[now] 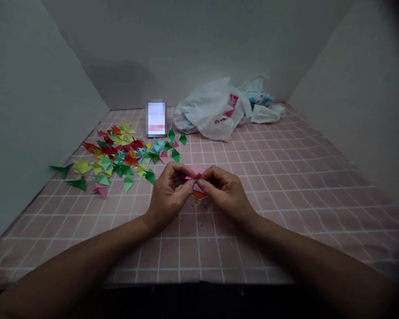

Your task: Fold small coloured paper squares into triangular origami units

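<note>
My left hand (pixel 169 191) and my right hand (pixel 223 189) meet at the middle of the pink checked cloth (pixel 286 177). Both pinch a small pink piece of paper (pixel 195 173) between thumbs and fingertips, fingers curled closed. Just under the hands lies a small stack of coloured paper squares (pixel 199 196), partly hidden by my fingers. A spread of folded paper triangles (pixel 119 155) in red, green, yellow, blue and pink lies to the left of my left hand.
A phone (pixel 156 118) stands at the back, its screen lit. White plastic bags (pixel 216 110) lie crumpled at the back right. Grey walls close in the left, back and right sides.
</note>
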A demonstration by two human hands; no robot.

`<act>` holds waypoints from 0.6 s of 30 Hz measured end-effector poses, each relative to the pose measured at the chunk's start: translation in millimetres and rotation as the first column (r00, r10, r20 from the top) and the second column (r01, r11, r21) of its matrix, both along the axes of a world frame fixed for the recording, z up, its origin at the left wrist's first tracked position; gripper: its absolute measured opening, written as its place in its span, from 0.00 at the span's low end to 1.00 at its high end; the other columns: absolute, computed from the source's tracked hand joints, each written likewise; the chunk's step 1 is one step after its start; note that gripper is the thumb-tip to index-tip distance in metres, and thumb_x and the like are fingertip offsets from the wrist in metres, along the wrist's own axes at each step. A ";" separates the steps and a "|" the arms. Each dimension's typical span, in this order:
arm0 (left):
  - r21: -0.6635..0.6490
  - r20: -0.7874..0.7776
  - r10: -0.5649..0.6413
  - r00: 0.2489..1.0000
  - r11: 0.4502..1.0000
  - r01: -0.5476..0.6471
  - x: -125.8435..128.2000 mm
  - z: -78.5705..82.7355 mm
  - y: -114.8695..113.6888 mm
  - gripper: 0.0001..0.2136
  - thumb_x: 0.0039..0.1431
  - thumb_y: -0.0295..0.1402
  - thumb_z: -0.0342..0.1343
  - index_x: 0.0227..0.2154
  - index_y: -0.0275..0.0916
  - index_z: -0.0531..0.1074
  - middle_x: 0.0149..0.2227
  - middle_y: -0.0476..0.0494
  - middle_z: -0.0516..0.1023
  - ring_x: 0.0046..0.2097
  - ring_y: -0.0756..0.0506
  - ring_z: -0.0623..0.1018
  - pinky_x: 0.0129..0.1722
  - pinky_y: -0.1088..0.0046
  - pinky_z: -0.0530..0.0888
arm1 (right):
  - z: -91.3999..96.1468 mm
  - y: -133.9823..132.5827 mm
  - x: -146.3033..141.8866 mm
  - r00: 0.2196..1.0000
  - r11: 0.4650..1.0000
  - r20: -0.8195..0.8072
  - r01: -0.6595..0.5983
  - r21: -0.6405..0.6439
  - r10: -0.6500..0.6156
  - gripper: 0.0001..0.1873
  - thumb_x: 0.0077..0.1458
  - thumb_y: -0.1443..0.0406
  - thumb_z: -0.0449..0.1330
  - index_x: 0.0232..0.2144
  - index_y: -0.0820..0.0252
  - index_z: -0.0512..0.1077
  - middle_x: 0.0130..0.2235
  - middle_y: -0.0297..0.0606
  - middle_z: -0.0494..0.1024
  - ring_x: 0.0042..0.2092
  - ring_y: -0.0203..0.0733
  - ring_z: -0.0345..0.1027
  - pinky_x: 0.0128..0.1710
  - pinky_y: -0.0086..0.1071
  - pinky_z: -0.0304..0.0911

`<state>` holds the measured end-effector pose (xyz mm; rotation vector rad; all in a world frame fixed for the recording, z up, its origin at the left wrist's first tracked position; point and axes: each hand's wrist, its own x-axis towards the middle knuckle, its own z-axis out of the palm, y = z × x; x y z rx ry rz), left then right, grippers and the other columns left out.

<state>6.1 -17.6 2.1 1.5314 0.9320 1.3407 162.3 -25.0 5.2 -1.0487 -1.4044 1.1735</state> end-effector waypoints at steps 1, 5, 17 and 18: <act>0.002 -0.001 0.003 1.000 1.000 -0.003 0.0 -0.4 0.3 0.07 0.57 0.27 0.61 0.36 0.40 0.69 0.36 0.48 0.75 0.39 0.50 0.77 0.41 0.73 0.75 | -0.3 -0.1 -0.2 1.000 1.000 0.009 -0.003 0.002 0.003 0.09 0.55 0.62 0.63 0.25 0.57 0.68 0.26 0.32 0.70 0.29 0.36 0.63 0.28 0.32 0.60; 0.022 -0.022 0.002 1.000 1.000 -0.001 -0.2 -1.7 1.7 0.08 0.56 0.23 0.58 0.35 0.40 0.68 0.35 0.49 0.74 0.38 0.50 0.76 0.41 0.73 0.74 | -2.9 1.5 0.0 0.999 0.999 0.037 0.016 0.036 -0.017 0.11 0.56 0.61 0.63 0.25 0.57 0.66 0.25 0.30 0.66 0.27 0.35 0.59 0.27 0.31 0.56; 0.011 -0.034 -0.064 0.997 0.998 0.064 -0.8 -5.4 3.4 0.11 0.55 0.22 0.58 0.39 0.40 0.67 0.38 0.48 0.71 0.39 0.50 0.75 0.41 0.72 0.73 | -3.5 4.1 4.3 0.998 0.998 0.017 0.055 0.019 -0.055 0.09 0.56 0.61 0.64 0.26 0.58 0.71 0.31 0.33 0.70 0.32 0.35 0.64 0.33 0.32 0.61; 0.010 -0.034 -0.069 0.997 0.998 0.069 -1.1 -5.6 3.5 0.11 0.56 0.21 0.58 0.39 0.40 0.67 0.39 0.49 0.71 0.39 0.50 0.75 0.41 0.73 0.73 | -3.5 4.0 4.2 0.999 0.999 -0.017 0.039 -0.021 -0.039 0.10 0.56 0.60 0.65 0.27 0.58 0.71 0.31 0.33 0.70 0.32 0.35 0.65 0.32 0.32 0.62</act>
